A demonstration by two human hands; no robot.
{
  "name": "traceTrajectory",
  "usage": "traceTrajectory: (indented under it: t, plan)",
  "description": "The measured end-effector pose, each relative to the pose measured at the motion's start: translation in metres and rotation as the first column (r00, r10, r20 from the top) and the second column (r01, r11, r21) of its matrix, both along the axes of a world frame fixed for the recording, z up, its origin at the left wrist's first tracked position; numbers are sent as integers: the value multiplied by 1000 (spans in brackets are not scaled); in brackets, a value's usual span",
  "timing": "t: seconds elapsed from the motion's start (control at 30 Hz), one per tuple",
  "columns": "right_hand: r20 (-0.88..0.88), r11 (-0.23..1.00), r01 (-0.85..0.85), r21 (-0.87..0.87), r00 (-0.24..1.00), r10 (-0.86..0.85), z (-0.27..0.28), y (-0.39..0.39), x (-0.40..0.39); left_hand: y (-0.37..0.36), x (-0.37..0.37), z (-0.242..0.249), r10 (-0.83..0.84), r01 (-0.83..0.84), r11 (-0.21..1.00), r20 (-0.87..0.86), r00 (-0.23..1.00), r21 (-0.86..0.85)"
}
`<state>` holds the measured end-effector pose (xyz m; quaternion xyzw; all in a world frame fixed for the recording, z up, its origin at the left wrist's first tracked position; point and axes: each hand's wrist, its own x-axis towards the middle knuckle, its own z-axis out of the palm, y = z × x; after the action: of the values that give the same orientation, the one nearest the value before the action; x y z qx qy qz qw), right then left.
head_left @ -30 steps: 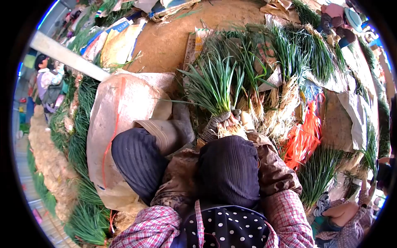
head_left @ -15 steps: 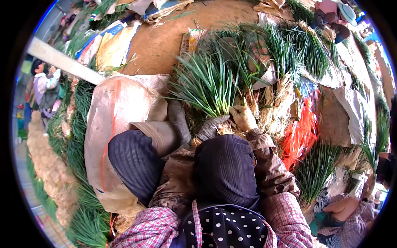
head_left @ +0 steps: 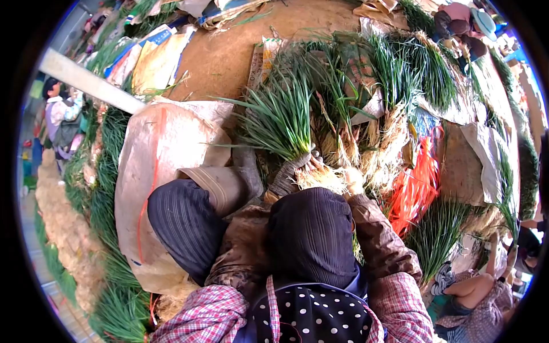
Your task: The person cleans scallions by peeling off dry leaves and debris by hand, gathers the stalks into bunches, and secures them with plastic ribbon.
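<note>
My left hand (head_left: 287, 175), in a dark grey glove, wraps round a bunch of green onions (head_left: 286, 123) just above its roots. The green leaves fan up and to the left, while the pale stringy roots (head_left: 318, 176) hang out on the right side of the fist. Beside those roots is my right hand (head_left: 354, 179), in a pale glove; it is small and washed out by light, so its fingers do not show clearly. More green onions with long dry roots (head_left: 386, 146) lie just beyond my right hand.
A bundle of red plastic strips (head_left: 416, 186) lies to the right, near another green onion pile (head_left: 439, 237). At left is a large pale sack (head_left: 140, 188). A white beam (head_left: 91, 82) crosses the upper left. Other people (head_left: 60, 117) sit or stand at the edges.
My right hand has moved down and right, away from the bunch. The bunch has shifted slightly left in my left hand, and its roots now show more fully.
</note>
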<state>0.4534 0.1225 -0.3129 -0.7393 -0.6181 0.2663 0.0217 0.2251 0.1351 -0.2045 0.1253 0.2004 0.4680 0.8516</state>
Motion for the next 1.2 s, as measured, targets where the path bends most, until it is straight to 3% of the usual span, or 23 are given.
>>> traceTrajectory:
  t: [0.03, 0.07, 0.17, 0.2, 0.3, 0.33, 0.37, 0.47, 0.53, 0.57, 0.6, 0.63, 0.67, 0.7, 0.73, 0.83, 0.9, 0.93, 0.97, 1.0, 1.07, 1.17, 1.2]
  plan:
    - [105, 998, 5, 68, 994, -12, 12, 19, -6, 11, -2, -46, -70, 81, 993, -129, 989, 86]
    - [32, 989, 110, 98, 993, -113, 98, 29, -28, 8, -1, -47, -68, 72, 996, -66, 995, 58]
    - [-101, 799, 597, -66, 793, -601, 115, 79, -36, 7, -1, -40, -61, 60, 998, 45, 997, 19]
    - [137, 966, -28, 258, 990, -8, 123, 66, -33, 6, -1, -38, -46, 44, 999, 103, 994, 27]
    - [-145, 947, 93, 308, 988, -49, 137, 53, -31, 4, 2, -19, -6, -5, 999, 238, 971, 47]
    - [-238, 949, 140, 283, 969, -72, 135, 43, -27, 2, 1, -12, -5, 9, 1000, 181, 984, -17]
    - [-372, 888, 186, 421, 928, -18, 119, 29, -24, -2, 0, -1, -12, 22, 996, 123, 992, -84]
    - [-557, 963, 177, 202, 829, -35, 157, -14, -33, -5, 4, -11, -51, 55, 980, 23, 998, -190]
    - [-653, 990, 64, 126, 757, 34, 159, -37, -33, -9, 19, -2, 8, 43, 974, 224, 974, -222]
    - [-831, 976, 175, -126, 519, -201, 127, -43, -26, -6, 12, 9, -69, 88, 987, 143, 987, -133]
    - [-889, 888, 240, -391, 149, -432, 121, -42, -29, -6, 8, -9, -116, 148, 975, 182, 976, -168]
    - [-898, 864, 258, -432, -34, -439, 117, -40, -27, -5, 6, -35, -164, 209, 958, 223, 961, -197]
    - [-916, 940, 235, -245, 261, -304, 139, -32, -36, -8, 5, -15, -192, 252, 940, 253, 948, -231]
    - [-808, 984, 171, -51, 572, -141, 161, -22, -45, -11, 4, 7, -217, 294, 918, 283, 934, -265]
    - [-610, 990, 91, 108, 792, -6, 183, -12, -53, -11, 2, 14, -238, 309, 913, 269, 933, -265]
    - [-787, 970, 193, -147, 571, -233, 143, 23, -58, -11, 5, 21, -266, 298, 932, 171, 949, -206]
    - [-858, 852, 215, -477, 96, -505, 138, 39, -67, -10, 6, 23, -260, 274, 945, 100, 960, -179]
    - [-858, 841, 278, -464, 94, -505, 141, 40, -70, -10, 8, 25, -260, 269, 948, 75, 963, -168]
    - [-890, 869, 199, -453, -46, -454, 138, 40, -69, -9, 4, 26, -253, 256, 954, 42, 967, -156]
    - [-810, 825, 76, -560, -259, -526, 135, 37, -68, -8, 5, 28, -249, 249, 957, 22, 968, -147]
    - [-729, 812, -53, -581, -409, -549, 137, 33, -73, -7, 7, 31, -247, 244, 961, -7, 969, -133]
    - [-787, 868, -37, -496, -403, -467, 148, 18, -69, -6, 6, 33, -250, 244, 962, -44, 967, -120]
    - [-784, 902, -38, -430, -480, -394, 143, 17, -70, -7, 7, 35, -248, 240, 964, -60, 967, -115]
